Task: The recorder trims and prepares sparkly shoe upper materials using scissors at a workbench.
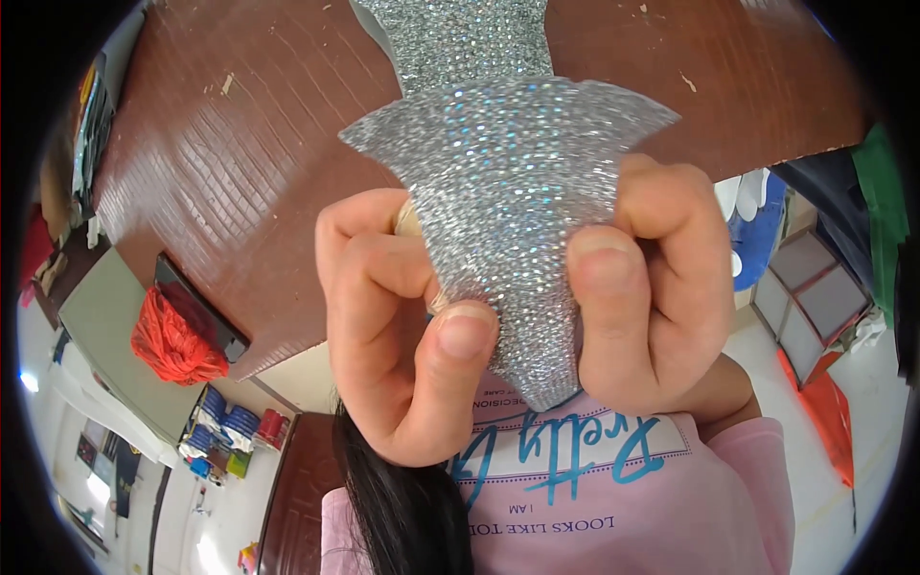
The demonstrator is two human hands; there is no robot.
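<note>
A silver, rhinestone-covered piece of material (517, 182) is held up close in the middle of the view. It flares into two pointed wings at the top and narrows toward the bottom. My left hand (393, 316) pinches its left edge, thumb in front and fingers curled behind. On the opposite edge, my right hand (652, 287) grips it in the same way. Beyond it, a second sparkling silver piece (470, 43) with a smooth grey edge lies toward the top of the view; the held piece covers its near end.
The brown tabletop (240, 153) has scuffs and small scraps. At left, a red plastic bag (177, 335) sits by a dark flat object (201, 311); spools of thread (225, 422) are below. A grey rack (815, 287) and an orange-red item (819, 412) stand at right.
</note>
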